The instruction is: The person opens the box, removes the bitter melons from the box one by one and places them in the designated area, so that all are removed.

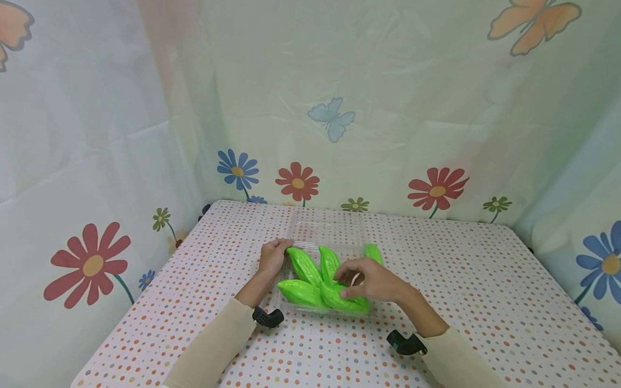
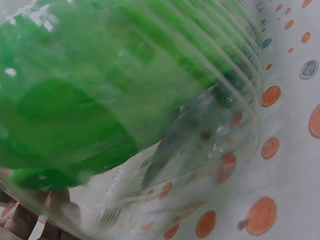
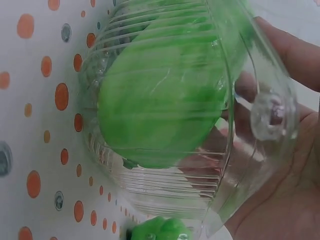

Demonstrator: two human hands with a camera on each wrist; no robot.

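Note:
A clear ribbed plastic box (image 1: 291, 308) holds several bright green bitter melons (image 1: 298, 291), lying across one another. My left hand (image 1: 273, 257) grips the box's far left corner; in the left wrist view its fingertips (image 2: 62, 207) show through the plastic. My right hand (image 1: 373, 279) reaches over the right side, fingers curled and thumb against the front right bitter melon (image 1: 356, 306). Through the clear wall in the right wrist view, this hand's fingers (image 3: 245, 87) lie close along the top of a bitter melon (image 3: 160, 95). The palm hides part of the box.
The transparent lid (image 1: 327, 226) is folded back flat behind the box. Another bitter melon (image 1: 373, 253) lies outside, by the far right corner. A dotted cloth covers the table (image 1: 461, 269), and printed fabric walls (image 1: 388, 108) stand around it.

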